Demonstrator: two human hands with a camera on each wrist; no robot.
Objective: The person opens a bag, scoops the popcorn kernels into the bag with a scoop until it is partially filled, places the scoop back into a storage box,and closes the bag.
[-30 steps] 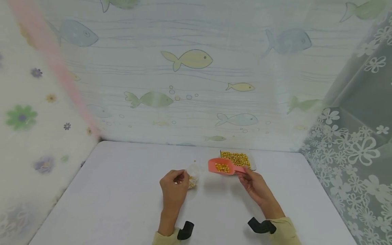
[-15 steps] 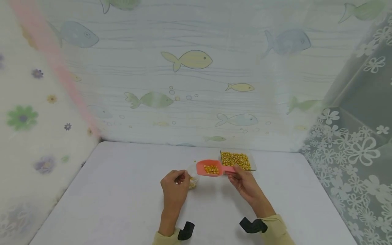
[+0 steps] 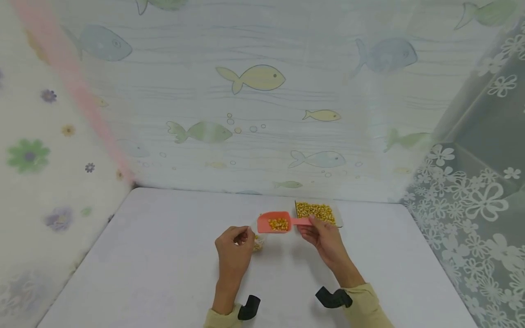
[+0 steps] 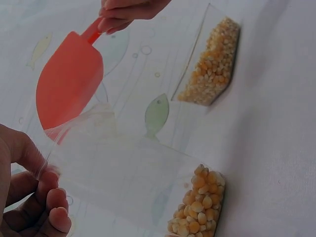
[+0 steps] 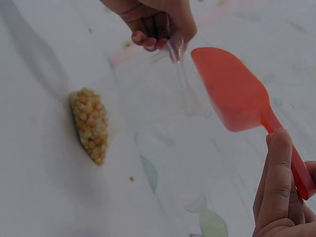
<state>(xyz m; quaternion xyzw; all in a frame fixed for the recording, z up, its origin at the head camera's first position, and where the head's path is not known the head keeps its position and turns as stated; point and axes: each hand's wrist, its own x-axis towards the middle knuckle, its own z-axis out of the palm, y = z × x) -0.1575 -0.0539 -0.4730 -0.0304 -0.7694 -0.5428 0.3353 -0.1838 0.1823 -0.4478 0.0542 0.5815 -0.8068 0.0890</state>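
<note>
My left hand [image 3: 234,246] pinches the top edge of a clear plastic bag [image 4: 123,163], which stands on the table with corn kernels [image 4: 197,205] at its bottom. In my right hand [image 3: 326,239] is the handle of an orange-red scoop [image 3: 266,223] loaded with kernels. The scoop is level, its front lip at the bag's mouth, close to my left fingertips. From the left wrist view, the lip overlaps the bag's top edge; whether it is inside I cannot tell. Behind the right hand sits a clear rectangular container [image 3: 338,214] filled with corn kernels.
The white table [image 3: 164,255] meets a fish-patterned curtain [image 3: 262,150] at the back. A flowered curtain [image 3: 53,182] hangs on the left and a lacy flowered one [image 3: 471,228] on the right. One loose kernel [image 5: 132,178] lies near the bag.
My right hand has carried the loaded scoop leftward, away from the front of the container to the bag's mouth. My left hand has stayed almost still, pinching the bag.
</note>
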